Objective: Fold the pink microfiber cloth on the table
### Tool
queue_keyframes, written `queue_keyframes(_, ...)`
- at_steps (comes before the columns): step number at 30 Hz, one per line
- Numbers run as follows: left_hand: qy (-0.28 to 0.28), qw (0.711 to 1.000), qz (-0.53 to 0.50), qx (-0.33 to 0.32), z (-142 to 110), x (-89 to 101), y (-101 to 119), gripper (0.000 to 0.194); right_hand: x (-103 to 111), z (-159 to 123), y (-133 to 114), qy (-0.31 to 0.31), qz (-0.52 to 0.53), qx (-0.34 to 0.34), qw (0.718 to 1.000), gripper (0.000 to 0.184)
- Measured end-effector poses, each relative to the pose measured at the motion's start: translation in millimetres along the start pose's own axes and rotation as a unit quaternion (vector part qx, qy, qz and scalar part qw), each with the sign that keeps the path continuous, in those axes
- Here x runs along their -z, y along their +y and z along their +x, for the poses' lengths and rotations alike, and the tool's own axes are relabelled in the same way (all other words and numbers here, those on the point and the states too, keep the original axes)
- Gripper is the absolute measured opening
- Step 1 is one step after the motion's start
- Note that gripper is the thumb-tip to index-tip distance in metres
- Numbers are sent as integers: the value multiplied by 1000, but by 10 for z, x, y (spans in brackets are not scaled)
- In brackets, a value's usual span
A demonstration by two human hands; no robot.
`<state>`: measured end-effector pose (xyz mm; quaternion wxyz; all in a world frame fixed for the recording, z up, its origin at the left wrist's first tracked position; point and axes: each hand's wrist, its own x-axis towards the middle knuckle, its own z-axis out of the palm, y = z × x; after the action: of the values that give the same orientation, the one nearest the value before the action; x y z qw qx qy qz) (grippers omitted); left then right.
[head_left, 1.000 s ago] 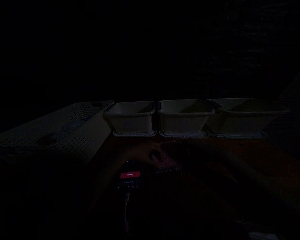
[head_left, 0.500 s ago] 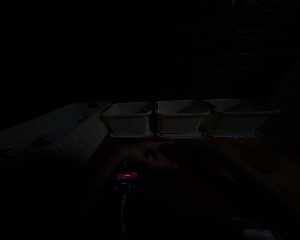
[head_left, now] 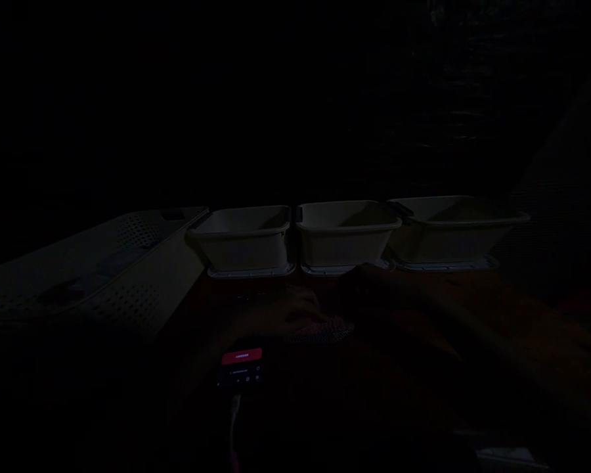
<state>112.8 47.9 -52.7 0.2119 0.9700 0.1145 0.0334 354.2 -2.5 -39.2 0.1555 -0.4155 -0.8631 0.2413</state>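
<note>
The picture is very dark. My left hand (head_left: 295, 310) reaches in from the left, with its bent fingers closed at a pink patterned cloth (head_left: 325, 330) on the brown table. The cloth has a light dotted edge, and my left hand covers part of it. My right hand (head_left: 372, 286) is a dark shape just right of and beyond the cloth. Its fingers are lost in shadow, so I cannot tell whether they hold anything. Below my left wrist lies a lit phone (head_left: 240, 369) with a red bar on its screen.
Three pale bins (head_left: 241, 249), (head_left: 347, 246), (head_left: 453, 240) stand in a row behind my hands, on flat pale bases. A perforated pale basket (head_left: 177, 269) at the left contains indistinct items. A white cable (head_left: 234, 414) leaves the phone. Something pale (head_left: 507, 454) lies at the lower right.
My left hand has shifted across the cloth, and less of the cloth shows. My right hand has risen towards the bins. The view has shifted slightly.
</note>
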Motion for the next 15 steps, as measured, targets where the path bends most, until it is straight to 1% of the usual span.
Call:
queue_keyframes(1, 4, 1000, 7, 9, 6, -14, 28, 31, 7, 11, 34, 15, -12, -4, 1000, 19)
queue_keyframes(4, 2, 1000, 21, 8, 17, -60, 64, 34, -8, 28, 121, 84, -47, -26, 995, 19)
queue_keyframes(6, -1, 1000, 28, 6, 16, -85, 51, 35, -46, 45, 149, 103, -50, -24, 993, 20)
queue_keyframes(10, -3, 1000, 21, 11, -6, -84, 22, 33, -133, 91, 101, 95, -54, -49, 993, 22)
queue_keyframes(15, -11, 1000, -6, -13, -29, -35, 32, 33, -184, 95, 31, 57, -85, -124, 987, 18)
